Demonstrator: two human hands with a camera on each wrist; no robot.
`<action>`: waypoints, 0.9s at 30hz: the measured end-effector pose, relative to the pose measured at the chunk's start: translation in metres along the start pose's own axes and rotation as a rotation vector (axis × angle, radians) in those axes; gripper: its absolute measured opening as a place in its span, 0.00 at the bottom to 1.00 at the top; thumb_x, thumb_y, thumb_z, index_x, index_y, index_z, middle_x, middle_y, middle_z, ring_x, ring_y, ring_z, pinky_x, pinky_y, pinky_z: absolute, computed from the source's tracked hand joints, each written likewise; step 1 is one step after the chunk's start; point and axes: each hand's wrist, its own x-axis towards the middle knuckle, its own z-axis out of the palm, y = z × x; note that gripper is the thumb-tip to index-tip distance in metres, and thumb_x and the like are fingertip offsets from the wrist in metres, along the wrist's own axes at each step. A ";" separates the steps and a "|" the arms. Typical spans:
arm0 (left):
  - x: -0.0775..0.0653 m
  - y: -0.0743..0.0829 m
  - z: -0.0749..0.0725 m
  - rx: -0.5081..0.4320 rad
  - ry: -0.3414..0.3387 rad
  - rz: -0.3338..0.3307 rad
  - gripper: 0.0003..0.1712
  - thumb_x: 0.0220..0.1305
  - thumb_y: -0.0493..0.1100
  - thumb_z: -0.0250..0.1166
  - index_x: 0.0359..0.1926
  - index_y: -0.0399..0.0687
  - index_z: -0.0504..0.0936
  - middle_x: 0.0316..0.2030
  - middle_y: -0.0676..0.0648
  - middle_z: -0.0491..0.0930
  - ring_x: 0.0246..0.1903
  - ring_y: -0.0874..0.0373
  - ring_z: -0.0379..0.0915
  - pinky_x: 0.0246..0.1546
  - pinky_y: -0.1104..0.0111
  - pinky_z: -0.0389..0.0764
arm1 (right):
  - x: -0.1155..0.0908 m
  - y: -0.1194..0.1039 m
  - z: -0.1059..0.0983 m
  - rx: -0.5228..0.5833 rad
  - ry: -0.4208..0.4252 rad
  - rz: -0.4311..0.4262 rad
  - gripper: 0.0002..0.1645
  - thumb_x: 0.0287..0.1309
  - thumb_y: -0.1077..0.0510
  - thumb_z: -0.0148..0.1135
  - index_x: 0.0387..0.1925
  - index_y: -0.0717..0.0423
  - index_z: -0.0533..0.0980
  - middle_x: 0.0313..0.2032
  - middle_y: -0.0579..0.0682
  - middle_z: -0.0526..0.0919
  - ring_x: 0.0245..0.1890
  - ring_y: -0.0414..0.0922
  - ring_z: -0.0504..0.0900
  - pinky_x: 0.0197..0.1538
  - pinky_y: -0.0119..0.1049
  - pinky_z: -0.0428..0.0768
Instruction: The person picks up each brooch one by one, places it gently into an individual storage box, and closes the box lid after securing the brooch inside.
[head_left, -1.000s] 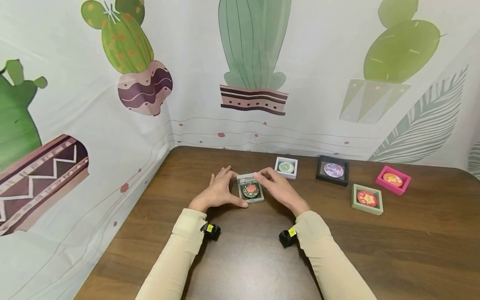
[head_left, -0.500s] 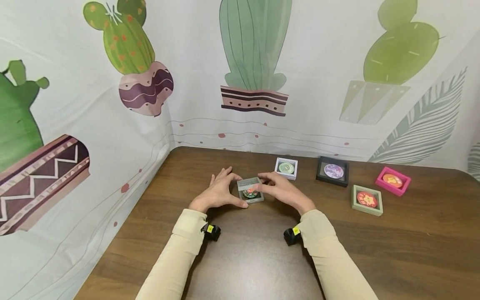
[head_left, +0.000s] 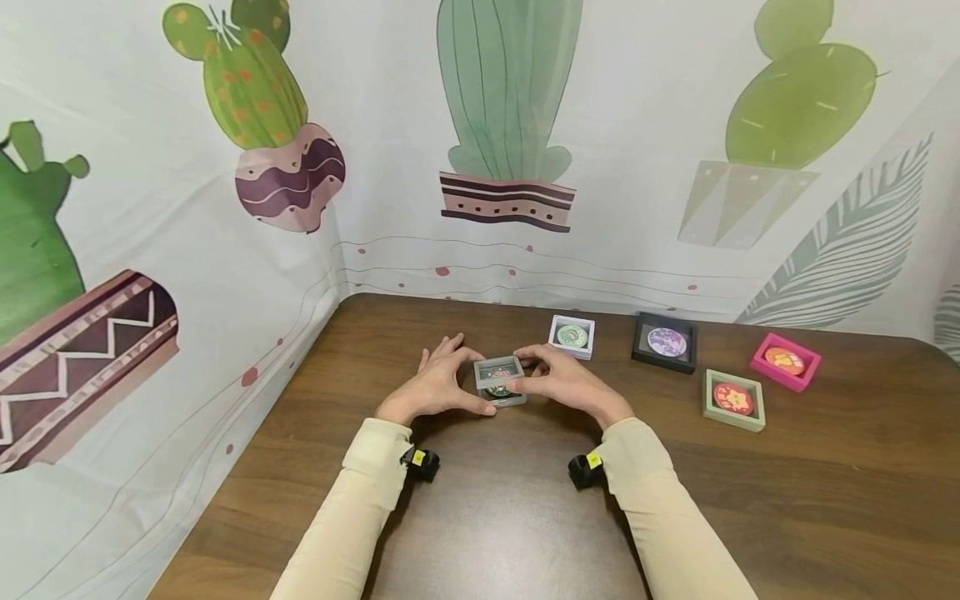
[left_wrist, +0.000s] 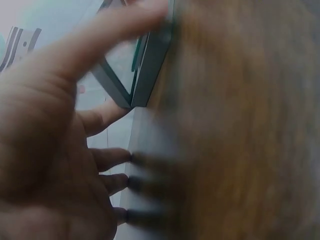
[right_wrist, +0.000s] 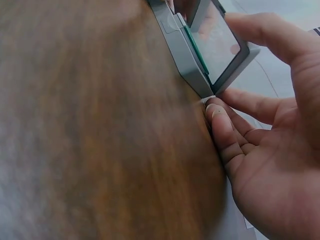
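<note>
A small grey display case (head_left: 510,402) with clear panes lies on the table, its lid (head_left: 487,367) tilted partway up from the back. A round badge (head_left: 497,391) with a dark green rim shows inside. My left hand (head_left: 433,388) holds the base, thumb along the front and index finger at the far left corner. The other left fingers spread out over the table. With thumb and index finger, my right hand (head_left: 561,379) pinches the lid's right side. In the right wrist view, the lid frame (right_wrist: 239,67) stands at an angle off the base (right_wrist: 186,60).
To the right lie several more framed badges: a white case (head_left: 555,347), a black case (head_left: 664,361), a green case (head_left: 735,418) and a pink case (head_left: 782,379). A cactus-print cloth (head_left: 637,125) hangs behind the brown table (head_left: 495,517).
The lid, raised nearly upright at first, has swung down toward the base. My right hand has moved slightly right and toward me with it; my left hand has stayed put.
</note>
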 end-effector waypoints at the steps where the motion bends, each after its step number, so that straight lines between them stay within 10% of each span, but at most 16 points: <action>1: 0.000 0.000 -0.001 -0.007 -0.007 0.001 0.44 0.47 0.60 0.84 0.63 0.49 0.80 0.82 0.32 0.47 0.82 0.35 0.32 0.77 0.36 0.30 | 0.000 0.000 0.000 0.006 -0.003 0.002 0.42 0.65 0.50 0.72 0.73 0.66 0.70 0.56 0.57 0.80 0.50 0.51 0.78 0.51 0.43 0.78; 27: 0.004 -0.001 -0.002 0.007 -0.020 -0.004 0.41 0.48 0.58 0.82 0.60 0.48 0.80 0.83 0.34 0.48 0.82 0.36 0.34 0.76 0.35 0.30 | 0.007 0.006 0.002 -0.032 0.010 -0.028 0.43 0.53 0.60 0.83 0.66 0.67 0.72 0.56 0.60 0.77 0.52 0.53 0.76 0.58 0.48 0.77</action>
